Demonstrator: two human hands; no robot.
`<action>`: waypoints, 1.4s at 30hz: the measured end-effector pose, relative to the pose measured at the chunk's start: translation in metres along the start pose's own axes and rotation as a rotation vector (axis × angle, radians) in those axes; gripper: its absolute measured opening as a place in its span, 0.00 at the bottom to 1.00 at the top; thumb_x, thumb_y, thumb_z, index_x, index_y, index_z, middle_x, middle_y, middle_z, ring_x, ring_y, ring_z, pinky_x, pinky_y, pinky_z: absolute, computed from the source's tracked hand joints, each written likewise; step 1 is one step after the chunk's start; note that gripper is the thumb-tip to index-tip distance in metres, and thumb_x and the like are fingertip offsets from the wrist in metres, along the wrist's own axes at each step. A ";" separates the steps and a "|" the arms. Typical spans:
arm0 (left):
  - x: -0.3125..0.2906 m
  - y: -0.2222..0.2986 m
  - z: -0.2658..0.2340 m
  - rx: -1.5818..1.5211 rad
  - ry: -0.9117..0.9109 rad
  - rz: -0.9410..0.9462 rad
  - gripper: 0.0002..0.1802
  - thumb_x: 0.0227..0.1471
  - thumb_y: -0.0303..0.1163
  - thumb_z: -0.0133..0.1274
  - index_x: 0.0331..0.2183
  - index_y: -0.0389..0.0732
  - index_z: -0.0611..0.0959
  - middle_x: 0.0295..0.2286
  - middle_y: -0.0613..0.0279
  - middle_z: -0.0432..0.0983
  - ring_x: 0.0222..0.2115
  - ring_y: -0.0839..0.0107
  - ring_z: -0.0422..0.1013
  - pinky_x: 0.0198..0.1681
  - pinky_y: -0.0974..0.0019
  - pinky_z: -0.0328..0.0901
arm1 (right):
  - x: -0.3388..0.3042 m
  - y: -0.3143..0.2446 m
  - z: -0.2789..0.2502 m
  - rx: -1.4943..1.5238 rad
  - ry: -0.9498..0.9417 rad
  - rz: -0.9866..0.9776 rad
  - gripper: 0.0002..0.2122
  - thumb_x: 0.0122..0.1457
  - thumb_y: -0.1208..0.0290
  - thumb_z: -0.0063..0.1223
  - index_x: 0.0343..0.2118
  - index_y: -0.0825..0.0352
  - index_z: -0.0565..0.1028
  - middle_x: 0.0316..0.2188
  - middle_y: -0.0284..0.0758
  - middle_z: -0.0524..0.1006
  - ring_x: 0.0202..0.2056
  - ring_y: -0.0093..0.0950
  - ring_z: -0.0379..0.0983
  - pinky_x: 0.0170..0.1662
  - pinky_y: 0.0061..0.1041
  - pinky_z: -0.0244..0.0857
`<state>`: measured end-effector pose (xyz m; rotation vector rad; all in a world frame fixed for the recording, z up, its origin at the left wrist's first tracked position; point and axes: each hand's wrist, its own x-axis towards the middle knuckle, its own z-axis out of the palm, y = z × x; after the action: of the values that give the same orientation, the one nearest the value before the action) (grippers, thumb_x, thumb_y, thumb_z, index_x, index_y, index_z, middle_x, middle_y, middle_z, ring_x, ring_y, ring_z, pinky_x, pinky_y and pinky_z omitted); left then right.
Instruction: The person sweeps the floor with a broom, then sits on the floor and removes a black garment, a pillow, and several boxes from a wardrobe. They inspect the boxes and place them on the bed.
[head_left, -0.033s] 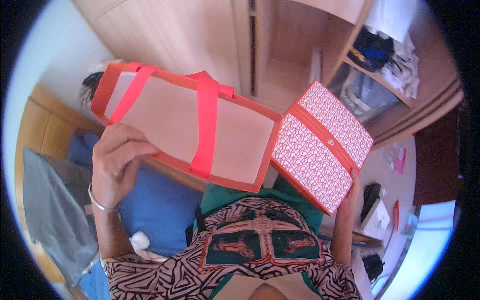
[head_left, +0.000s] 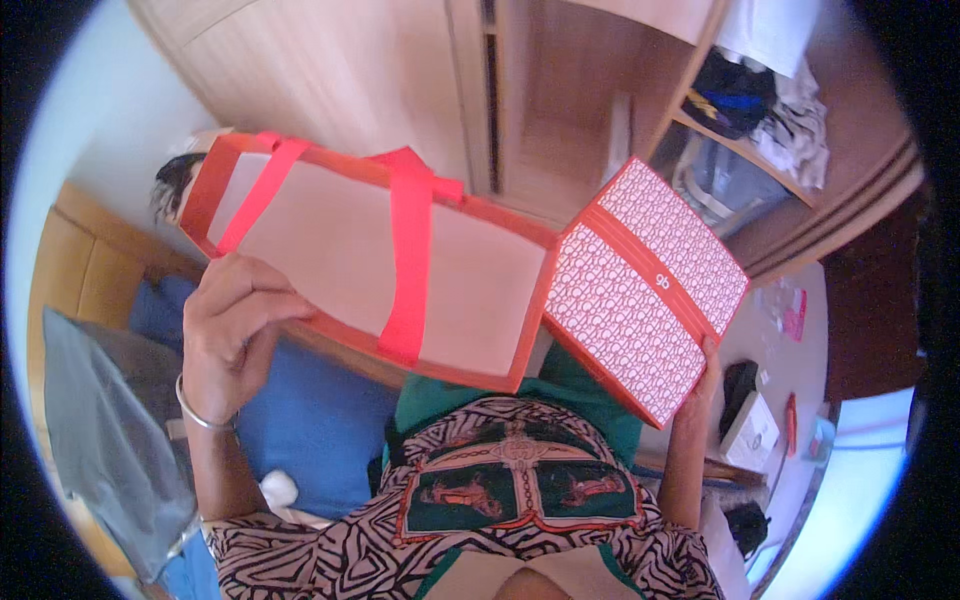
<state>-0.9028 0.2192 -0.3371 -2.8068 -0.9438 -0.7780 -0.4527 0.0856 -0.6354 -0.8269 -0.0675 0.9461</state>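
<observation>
A red-rimmed box part [head_left: 480, 270] with a pale inside is held up in front of me, two bright red ribbons [head_left: 408, 265] crossing it. My left hand [head_left: 240, 325] is closed, pinching its lower left rim between thumb and fingers. On the right, a red and white patterned box part [head_left: 650, 290] with a red band across it meets the first part at an edge; whether the two are joined I cannot tell. My right hand [head_left: 705, 385] grips its lower right side, thumb on the front face and fingers hidden behind.
An open wardrobe [head_left: 560, 130] with clothes [head_left: 735, 95] on a shelf stands ahead. Blue bedding [head_left: 310, 430] and a grey translucent plastic sheet [head_left: 120, 430] lie at left. At right, a white box [head_left: 750, 435] sits among small items.
Both hands keep their hold. The ribboned part has tilted very slightly, its left end a little lower, and the wardrobe behind appears shifted slightly left.
</observation>
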 end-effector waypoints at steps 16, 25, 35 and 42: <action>-0.009 -0.072 0.148 -0.422 -0.449 0.079 0.13 0.40 0.40 0.61 0.23 0.40 0.81 0.22 0.59 0.75 0.25 0.61 0.72 0.29 0.62 0.64 | 0.011 0.058 -0.048 0.046 0.071 -0.253 0.29 0.54 0.61 0.53 0.53 0.77 0.59 0.47 0.50 0.70 0.45 0.41 0.71 0.48 0.39 0.68; -0.014 0.003 0.205 -0.580 -0.683 0.054 0.19 0.45 0.46 0.57 0.21 0.38 0.78 0.20 0.56 0.72 0.22 0.56 0.71 0.28 0.59 0.66 | 0.018 0.021 -0.062 -0.139 0.171 -0.275 0.33 0.51 0.57 0.55 0.53 0.77 0.58 0.45 0.51 0.70 0.43 0.41 0.72 0.46 0.38 0.69; -0.082 0.047 0.245 -1.363 0.235 -0.340 0.07 0.46 0.27 0.56 0.27 0.40 0.73 0.25 0.59 0.75 0.25 0.66 0.72 0.36 0.63 0.66 | 0.036 0.013 -0.071 -0.218 0.031 -0.248 0.38 0.53 0.47 0.49 0.55 0.75 0.54 0.48 0.51 0.67 0.43 0.40 0.72 0.44 0.35 0.72; -0.123 0.097 0.272 -1.371 0.338 -0.332 0.11 0.54 0.36 0.51 0.33 0.38 0.72 0.26 0.53 0.75 0.26 0.64 0.73 0.39 0.58 0.66 | 0.059 0.010 -0.070 -0.151 -0.149 -0.278 0.33 0.54 0.50 0.48 0.52 0.75 0.59 0.44 0.51 0.71 0.37 0.39 0.76 0.38 0.33 0.75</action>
<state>-0.8096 0.1364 -0.6253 -3.1584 -1.0319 -2.6838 -0.3964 0.0906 -0.7082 -0.8592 -0.3775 0.7439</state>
